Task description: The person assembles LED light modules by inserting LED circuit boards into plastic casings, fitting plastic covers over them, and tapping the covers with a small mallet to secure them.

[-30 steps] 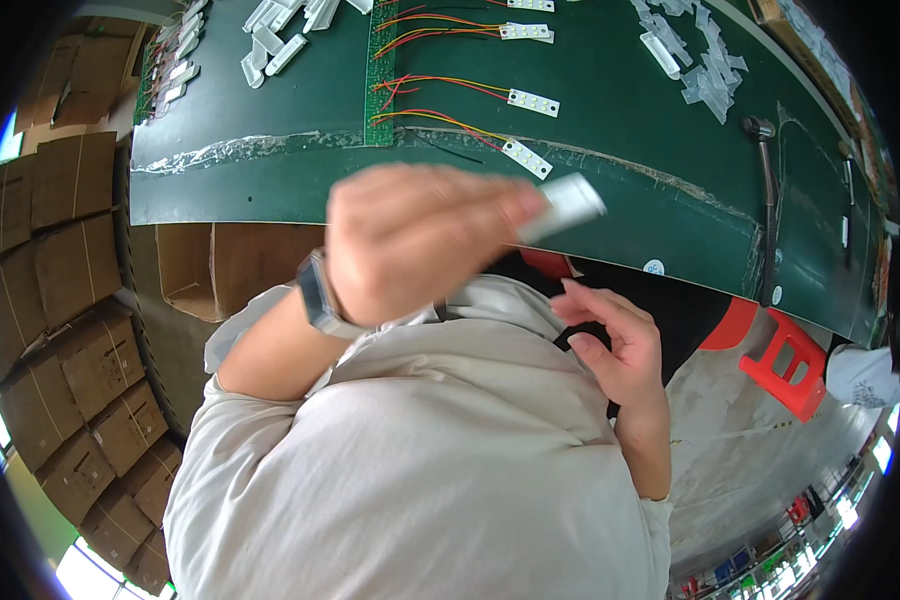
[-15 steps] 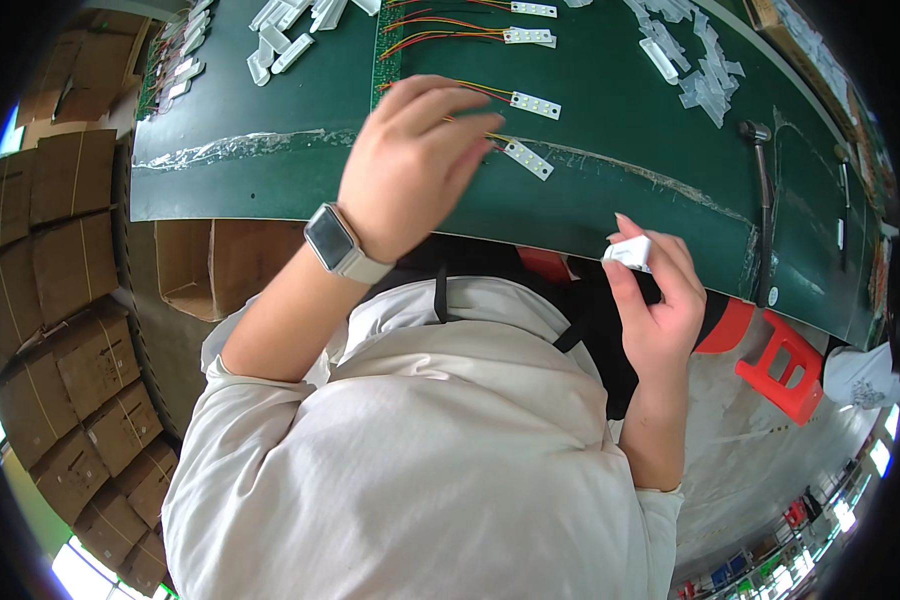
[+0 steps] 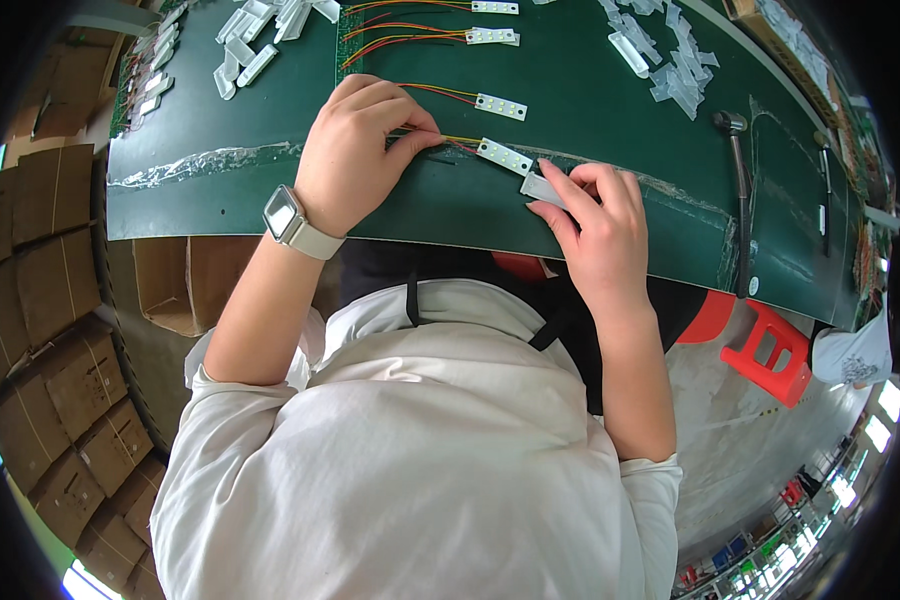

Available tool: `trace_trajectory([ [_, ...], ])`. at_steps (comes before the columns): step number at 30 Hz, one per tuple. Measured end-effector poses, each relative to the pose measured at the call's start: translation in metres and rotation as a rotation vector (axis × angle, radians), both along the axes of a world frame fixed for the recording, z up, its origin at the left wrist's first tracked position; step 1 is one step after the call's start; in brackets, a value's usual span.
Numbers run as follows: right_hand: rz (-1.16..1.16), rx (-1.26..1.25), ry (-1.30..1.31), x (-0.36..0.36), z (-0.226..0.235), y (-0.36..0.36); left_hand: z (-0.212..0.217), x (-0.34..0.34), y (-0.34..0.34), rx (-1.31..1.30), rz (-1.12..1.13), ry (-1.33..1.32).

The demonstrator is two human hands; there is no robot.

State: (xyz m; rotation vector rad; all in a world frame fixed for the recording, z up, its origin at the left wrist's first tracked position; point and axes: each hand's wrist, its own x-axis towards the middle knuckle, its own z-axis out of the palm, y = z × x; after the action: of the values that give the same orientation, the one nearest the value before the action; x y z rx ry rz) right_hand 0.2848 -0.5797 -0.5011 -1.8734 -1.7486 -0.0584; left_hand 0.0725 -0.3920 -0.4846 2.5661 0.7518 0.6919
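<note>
Between the fingers of my left hand are pinched the thin red and yellow wires of a small white LED board. The board lies tilted near the table's front edge. My right hand grips a white plastic housing, its end right at the board's lower right corner; whether they touch I cannot tell. Just beyond lies a second wired LED board, with another LED board farther back. Their wires run left toward a green circuit panel.
Loose white housings lie at the back left, beside a row of wired pieces. Clear plastic scraps and one housing sit at the back right. A ratchet wrench lies on the right. A red stool stands below.
My left hand has closed on the nearest board's wires. My right hand has moved up and left, bringing the white housing from the table's edge to that board.
</note>
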Motion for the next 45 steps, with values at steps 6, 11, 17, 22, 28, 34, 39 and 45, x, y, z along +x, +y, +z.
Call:
trace_trajectory([
  [6, 0.077, 0.005, 0.095, 0.005, -0.006, 0.01, 0.007, 0.0, -0.011, -0.162, -0.068, -0.063],
  [11, 0.085, 0.056, 0.125, 0.002, -0.006, 0.009, -0.001, 0.002, -0.022, -0.084, -0.125, -0.035],
  [17, 0.144, 0.146, 0.003, 0.006, -0.009, 0.006, -0.002, 0.01, -0.03, -0.055, -0.138, 0.002],
  [22, 0.148, 0.189, -0.099, 0.006, -0.01, 0.004, -0.001, 0.016, -0.037, 0.035, -0.101, 0.04],
  [28, 0.133, 0.196, -0.14, 0.004, -0.009, 0.005, -0.008, 0.015, -0.039, 0.068, -0.047, 0.008],
  [34, 0.16, 0.214, -0.071, 0.006, -0.014, 0.002, -0.009, 0.015, -0.041, 0.079, -0.029, 0.02],
  [39, 0.162, 0.19, -0.058, 0.007, -0.014, 0.001, -0.009, 0.011, -0.043, 0.076, -0.027, 0.053],
  [45, 0.235, 0.193, -0.147, 0.012, -0.011, 0.003, -0.002, -0.016, -0.042, 0.205, 0.191, 0.084],
])
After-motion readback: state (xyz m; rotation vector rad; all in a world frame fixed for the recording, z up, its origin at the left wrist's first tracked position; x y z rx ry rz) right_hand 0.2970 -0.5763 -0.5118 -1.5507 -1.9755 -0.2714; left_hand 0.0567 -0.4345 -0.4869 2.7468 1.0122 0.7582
